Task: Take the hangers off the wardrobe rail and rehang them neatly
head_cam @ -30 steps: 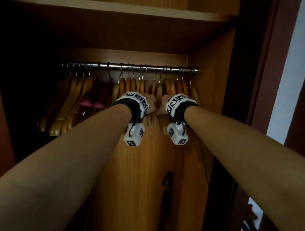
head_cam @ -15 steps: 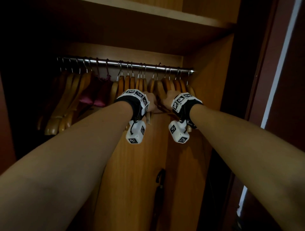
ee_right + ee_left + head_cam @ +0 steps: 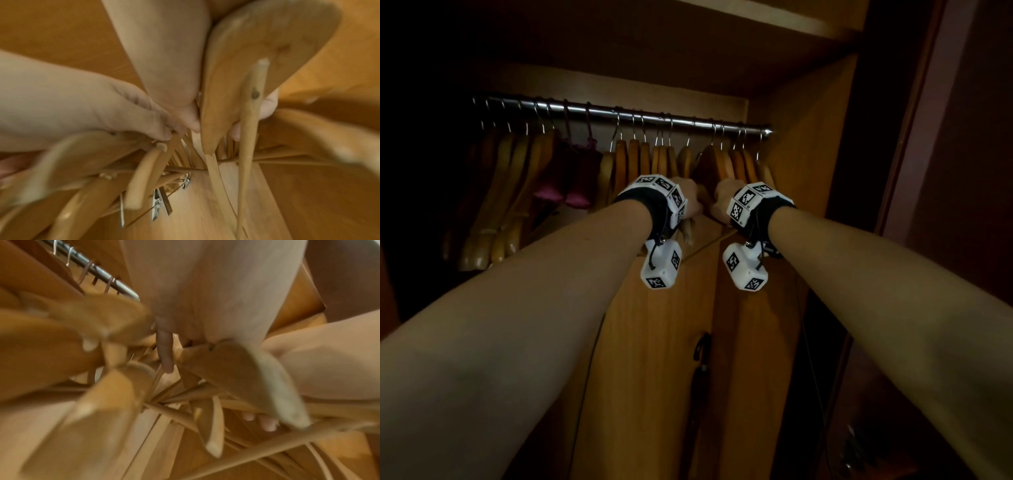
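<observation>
A chrome rail carries a crowded row of wooden hangers on wire hooks. Both hands are up among the right-hand group. My right hand grips the broad shoulder of one wooden hanger, thumb on one face and fingers on the other; its hook is hidden. Just to its left, my left hand curls round the arm of a neighbouring hanger, with one finger stretched out between the hangers. The two hands almost touch.
Two pink padded hangers hang left of centre, with more wooden ones at the far left. Hangers with metal clips dangle below. A shelf sits close above, the side panel right. A dark umbrella-like thing hangs lower down.
The view has dropped and shifted a little. Both hands have stayed together among the right-hand hangers; the hanger in my right hand has turned more broadside.
</observation>
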